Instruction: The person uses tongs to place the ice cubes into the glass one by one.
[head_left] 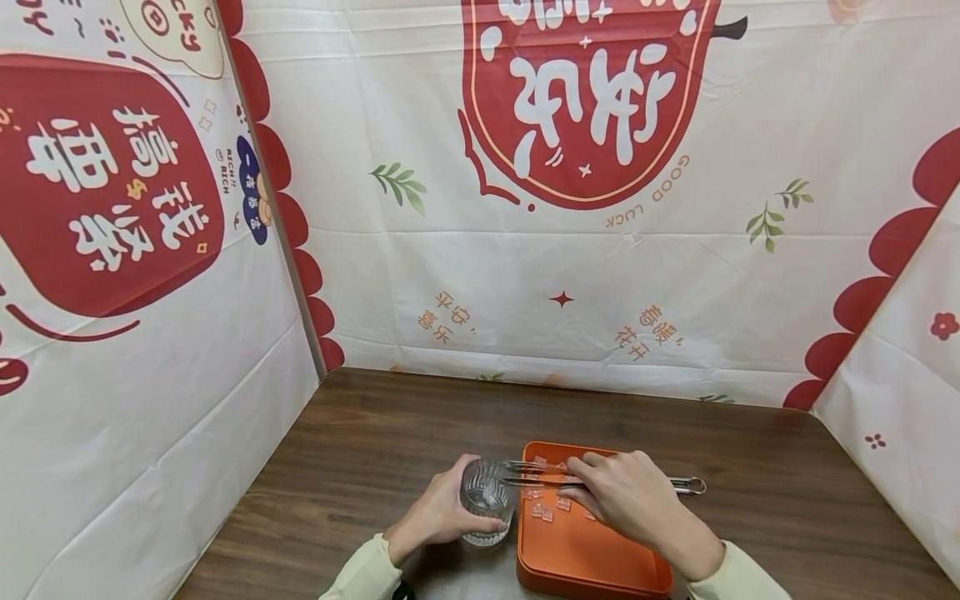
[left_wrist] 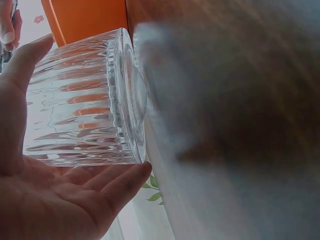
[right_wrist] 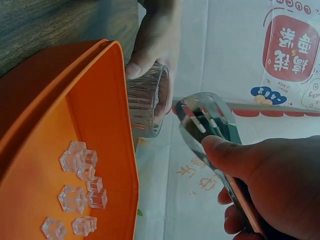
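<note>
My left hand (head_left: 442, 510) grips a clear ribbed drinking glass (head_left: 487, 508) around its side, thumb on the near side. In the left wrist view the glass (left_wrist: 80, 102) lies between the thumb and the fingers of the left hand (left_wrist: 60, 200). My right hand (head_left: 633, 493) holds metal tongs (head_left: 684, 484), their tips at the mouth of the glass. The right wrist view shows the tongs (right_wrist: 231, 132) pinched by the right hand (right_wrist: 285, 175). Whether anything is between their tips, I cannot tell. Several clear cubes (right_wrist: 72, 199) lie in an orange tray (head_left: 592, 560).
The orange tray stands right of the glass on a brown wooden table (head_left: 360, 450). Printed white cloth (head_left: 420, 250) hangs behind and at both sides of the table.
</note>
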